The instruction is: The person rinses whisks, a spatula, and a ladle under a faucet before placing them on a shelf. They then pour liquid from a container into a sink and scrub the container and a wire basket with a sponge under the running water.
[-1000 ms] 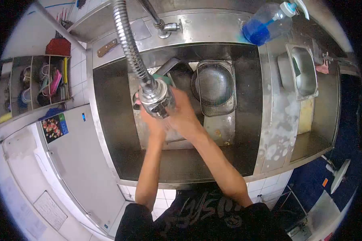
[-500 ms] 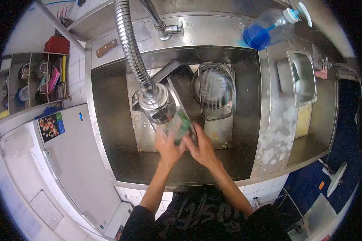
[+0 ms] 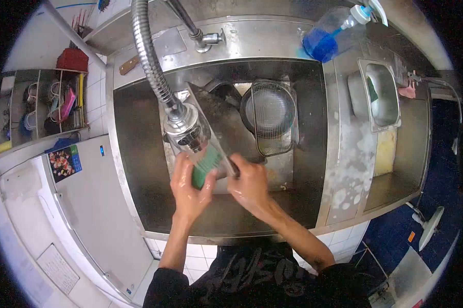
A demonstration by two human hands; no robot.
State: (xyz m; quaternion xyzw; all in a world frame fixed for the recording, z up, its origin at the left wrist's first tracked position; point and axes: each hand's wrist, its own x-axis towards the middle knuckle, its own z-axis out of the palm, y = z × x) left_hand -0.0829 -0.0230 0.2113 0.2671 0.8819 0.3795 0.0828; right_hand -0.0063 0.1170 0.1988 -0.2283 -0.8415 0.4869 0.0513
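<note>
Sponge (image 3: pixel 206 165): green, pressed against the near end of the tray, just under the sprayer.
Left hand (image 3: pixel 187 191): fingers closed round the sponge.
Tray (image 3: pixel 218 126): steel, tilted, standing in the sink (image 3: pixel 139 154), its far end toward the back wall.
Right hand (image 3: pixel 250 185): wet, clamped on the tray's near edge, just beside the left hand.
Sprayer (image 3: pixel 186 131): hangs on a coiled hose, over the tray.
Basket (image 3: pixel 272 115): wire, right of the tray.
Soap bottle (image 3: pixel 326 37): blue liquid, on the back ledge.
</note>
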